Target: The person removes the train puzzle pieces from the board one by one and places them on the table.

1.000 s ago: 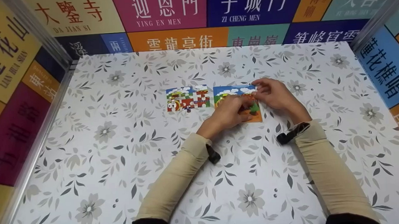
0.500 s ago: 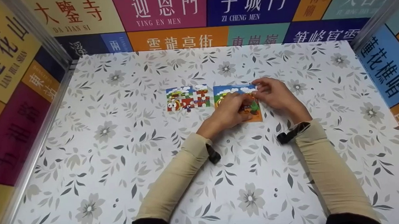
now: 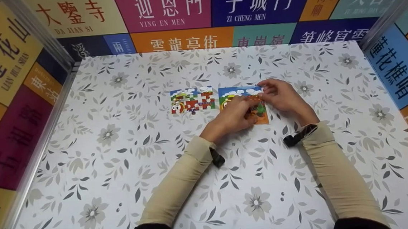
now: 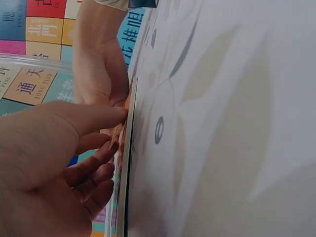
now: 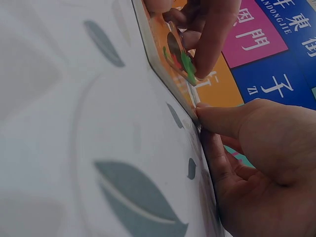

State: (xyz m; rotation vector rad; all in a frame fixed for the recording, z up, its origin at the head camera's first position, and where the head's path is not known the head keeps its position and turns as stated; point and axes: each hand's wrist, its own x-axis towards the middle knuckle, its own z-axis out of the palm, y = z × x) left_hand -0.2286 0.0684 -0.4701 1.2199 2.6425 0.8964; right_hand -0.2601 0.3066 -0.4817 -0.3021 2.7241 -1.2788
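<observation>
A picture puzzle board (image 3: 237, 91) with blue sky, clouds and an orange lower part lies on the table. My left hand (image 3: 234, 116) reaches over it and hides its middle. In the right wrist view, its fingers pinch a small puzzle piece (image 5: 187, 68) with a green plant, tilted at the board's surface. My right hand (image 3: 280, 95) holds the board's upper right edge, thumb (image 5: 217, 118) against the rim. Left of the board lie several puzzle pieces (image 3: 207, 102), partly joined, showing a red body and a cartoon face.
The table (image 3: 123, 192) wears a white cloth with grey leaves and flowers. Panels with large lettering (image 3: 168, 9) stand along the back and both sides. Black wrist cameras (image 3: 217, 157) sit at the beige sleeves.
Over the last second my left fingers shift slightly at the board, and more of the green plant shows beside them. My right hand stays at the edge; the other pieces have not moved.
</observation>
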